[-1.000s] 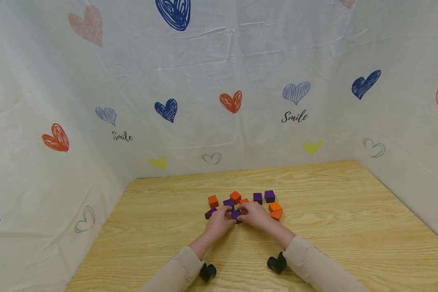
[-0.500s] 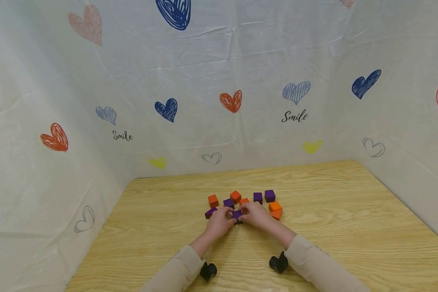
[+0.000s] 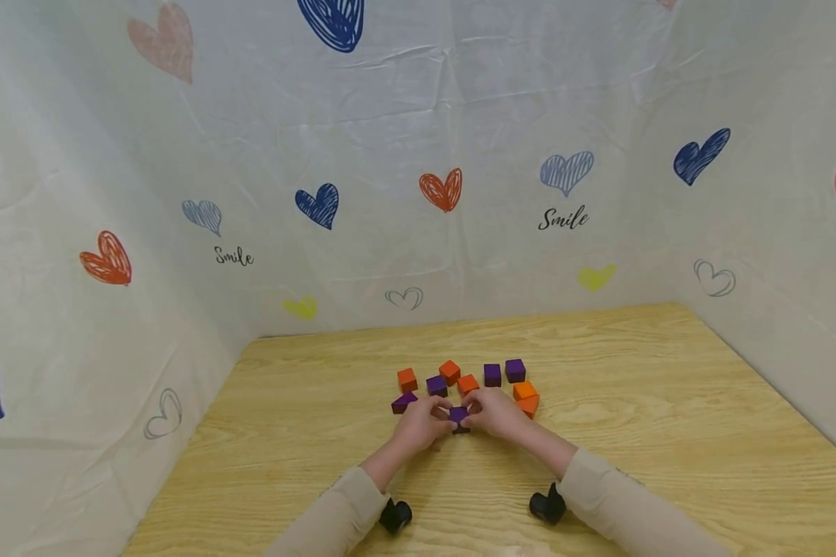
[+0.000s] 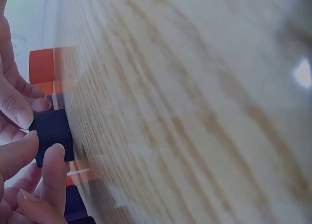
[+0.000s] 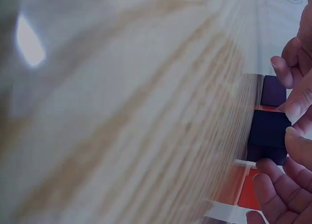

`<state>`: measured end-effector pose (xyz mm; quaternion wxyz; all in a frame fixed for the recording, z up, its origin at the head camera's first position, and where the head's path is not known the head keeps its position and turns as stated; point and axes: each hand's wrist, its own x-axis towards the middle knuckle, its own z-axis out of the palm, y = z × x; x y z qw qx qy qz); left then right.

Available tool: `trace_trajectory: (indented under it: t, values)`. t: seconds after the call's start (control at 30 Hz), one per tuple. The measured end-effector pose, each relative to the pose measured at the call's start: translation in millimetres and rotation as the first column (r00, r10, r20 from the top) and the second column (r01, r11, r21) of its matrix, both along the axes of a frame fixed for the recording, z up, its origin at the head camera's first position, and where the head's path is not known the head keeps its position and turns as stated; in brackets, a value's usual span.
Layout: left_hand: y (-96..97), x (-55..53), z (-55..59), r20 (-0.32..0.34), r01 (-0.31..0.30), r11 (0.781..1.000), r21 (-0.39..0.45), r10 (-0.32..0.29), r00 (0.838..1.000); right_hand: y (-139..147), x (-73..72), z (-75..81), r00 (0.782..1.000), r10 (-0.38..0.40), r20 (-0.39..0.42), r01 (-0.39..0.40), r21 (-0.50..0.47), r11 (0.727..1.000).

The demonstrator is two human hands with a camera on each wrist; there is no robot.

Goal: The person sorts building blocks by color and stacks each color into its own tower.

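Both hands meet at a purple cube (image 3: 458, 415) near the front of a group of blocks. My left hand (image 3: 419, 425) pinches the cube from its left side, and my right hand (image 3: 498, 412) pinches it from the right. In the left wrist view, the cube (image 4: 51, 130) looks almost black, with fingertips of both hands against it. The right wrist view shows the cube (image 5: 269, 133) between thumbs and fingers, low at the wood surface. Just behind the hands are an orange cube (image 3: 467, 384) and another purple cube (image 3: 436, 386).
Left of the hands lie a purple triangular block (image 3: 404, 402) and an orange cube (image 3: 407, 380). Stacked orange blocks (image 3: 525, 391) stand at right, with purple cubes (image 3: 515, 370) behind. Patterned white sheeting (image 3: 362, 255) surrounds the wooden table (image 3: 306, 433).
The purple cube has shifted slightly right and toward me, with both hands on it. The right forearm has moved a little right, and the orange cube behind shows more fully.
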<state>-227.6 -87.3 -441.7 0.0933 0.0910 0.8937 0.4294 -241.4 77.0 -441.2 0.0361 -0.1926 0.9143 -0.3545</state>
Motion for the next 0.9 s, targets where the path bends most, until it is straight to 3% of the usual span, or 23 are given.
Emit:
trace_trajectory:
  t: [0.33, 0.57, 0.9]
  values:
    - [-1.6, 4.3, -2.2, 0.056, 0.033, 0.997, 0.063, -0.037, 0.998, 5, 8.0, 2.4, 0.999, 0.053, 0.002, -0.054, 0.033, 0.998]
    - [-6.1, 7.6, -2.2, 0.049, 0.089, 0.994, 0.063, -0.092, 0.995, 7, 16.2, 4.9, 0.996, 0.077, 0.045, -0.078, 0.027, 0.997]
    - [-9.2, 15.7, -4.3, 0.128, 0.095, 0.984, 0.148, -0.115, 0.985, 11, 25.7, 3.5, 0.985, 0.103, 0.139, -0.091, -0.091, 0.992]
